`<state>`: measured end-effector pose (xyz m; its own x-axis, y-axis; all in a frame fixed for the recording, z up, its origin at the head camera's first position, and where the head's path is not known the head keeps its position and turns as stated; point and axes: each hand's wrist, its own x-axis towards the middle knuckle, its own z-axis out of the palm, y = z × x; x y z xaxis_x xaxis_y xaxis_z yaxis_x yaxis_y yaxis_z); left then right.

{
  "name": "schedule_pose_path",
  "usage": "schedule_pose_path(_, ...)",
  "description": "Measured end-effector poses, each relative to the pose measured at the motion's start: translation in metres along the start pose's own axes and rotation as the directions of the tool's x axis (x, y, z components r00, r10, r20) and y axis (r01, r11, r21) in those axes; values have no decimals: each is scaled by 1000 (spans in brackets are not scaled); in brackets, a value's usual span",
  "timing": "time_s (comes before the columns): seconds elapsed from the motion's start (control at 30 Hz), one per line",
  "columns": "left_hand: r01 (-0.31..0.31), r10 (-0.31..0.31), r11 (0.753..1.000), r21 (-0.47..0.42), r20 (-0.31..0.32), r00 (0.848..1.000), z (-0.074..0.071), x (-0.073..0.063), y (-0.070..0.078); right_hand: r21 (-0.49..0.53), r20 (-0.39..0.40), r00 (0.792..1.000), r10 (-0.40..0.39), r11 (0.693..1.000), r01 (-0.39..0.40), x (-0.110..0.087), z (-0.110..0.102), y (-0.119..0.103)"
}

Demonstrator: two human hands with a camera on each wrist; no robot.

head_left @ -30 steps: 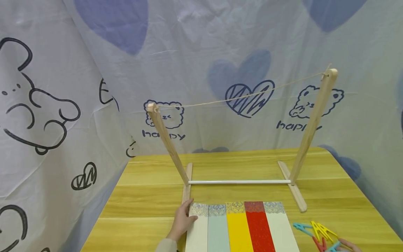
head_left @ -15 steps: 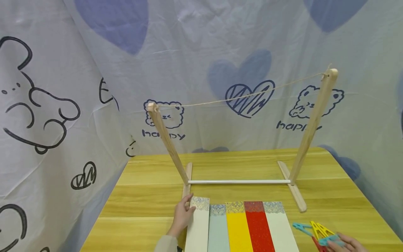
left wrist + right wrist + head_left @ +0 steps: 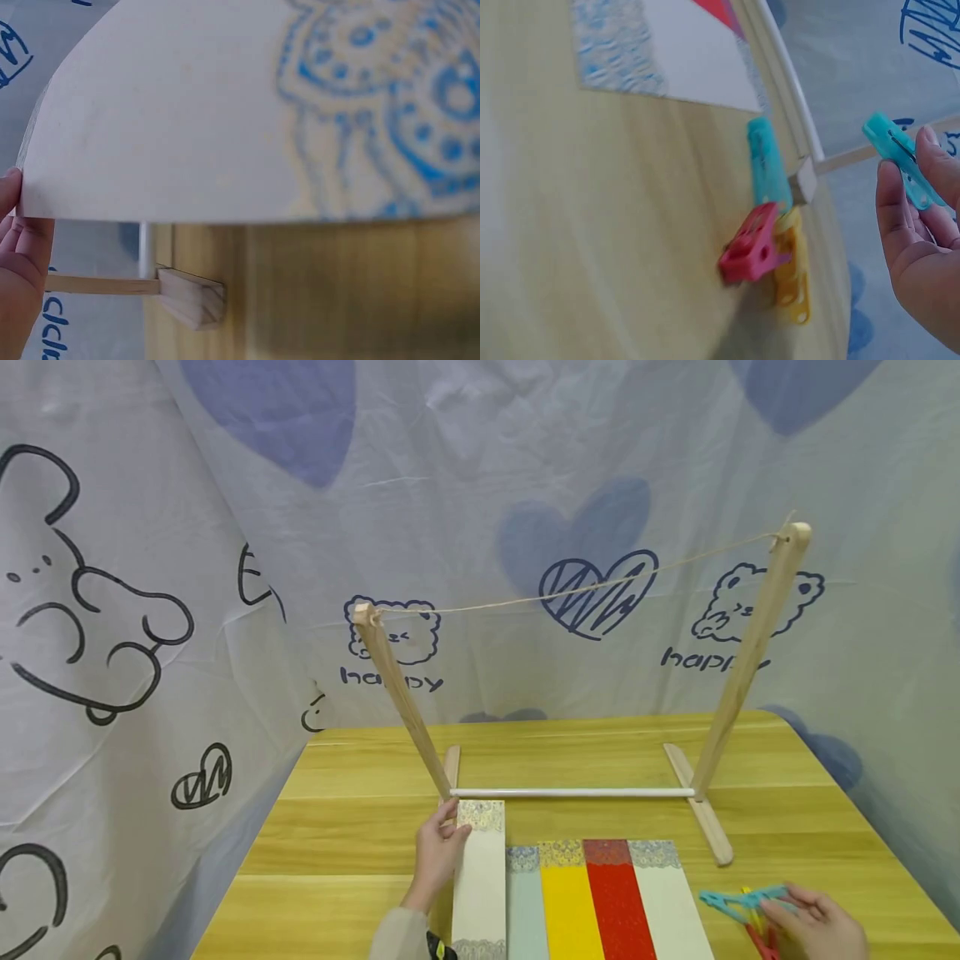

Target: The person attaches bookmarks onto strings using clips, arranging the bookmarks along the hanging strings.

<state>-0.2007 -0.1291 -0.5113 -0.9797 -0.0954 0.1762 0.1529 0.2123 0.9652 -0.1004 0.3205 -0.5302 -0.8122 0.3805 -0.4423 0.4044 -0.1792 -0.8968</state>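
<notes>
My left hand [image 3: 437,852] pinches the left edge of a white paper strip [image 3: 480,881] with lace-patterned ends. The strip is lifted off the table and fills much of the left wrist view, where it bends toward the fingers. Beside it lie a pale blue-green strip [image 3: 527,906], a yellow strip [image 3: 570,906], a red strip [image 3: 618,906] and another white strip [image 3: 667,906]. My right hand [image 3: 821,927] holds a blue clothespin [image 3: 889,137] between thumb and fingers. Below that hand on the table are another blue clothespin [image 3: 765,161], a red clothespin [image 3: 750,244] and yellow clothespin plastic [image 3: 791,274].
Behind the strips stands a wooden frame with a left post [image 3: 401,693], a taller-looking right post [image 3: 750,668] and a white crossbar [image 3: 570,792]. A thin string [image 3: 495,606] runs between the post tops. A printed curtain [image 3: 480,485] hangs behind the table [image 3: 337,843].
My left hand has raised the white strip and moved it forward, away from the other strips. My right hand has picked up a blue clothespin and lifted it from the pile.
</notes>
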Motion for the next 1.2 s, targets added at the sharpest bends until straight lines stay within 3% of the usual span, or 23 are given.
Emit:
schedule_pose_path(0.07,-21,20,999,-27,-14,1000,0,1,6,-109,-48,998,-38,994,33,-4,6,-3)
schedule_pose_path(0.13,-41,40,998,-47,-27,999,1,3,12,-190,-42,998,-56,981,47,-6,9,-8)
schedule_pose_path(0.33,-85,82,994,-64,-53,995,0,7,29,-223,57,994,-91,969,102,-9,18,-22)
schedule_pose_path(0.43,-128,123,989,-75,-72,990,-1,9,37,-225,62,991,-116,966,127,-10,25,-28)
schedule_pose_path(0.63,-213,203,972,-99,-103,974,-4,15,50,-120,82,973,-214,967,223,-17,41,-41)
schedule_pose_path(0.83,-257,243,959,-123,-115,963,-5,22,62,-90,89,938,-335,935,342,-21,55,-57)
schedule_pose_path(0.9,-259,246,959,-114,-116,962,-5,19,74,-115,92,929,-359,923,368,-22,59,-62)
schedule_pose_path(1.07,-315,305,945,-83,-119,945,-6,16,99,-49,122,907,-402,911,410,-22,66,-74)
schedule_pose_path(1.2,-343,330,934,-96,-132,935,-7,23,96,49,120,875,-468,883,466,-20,74,-80)
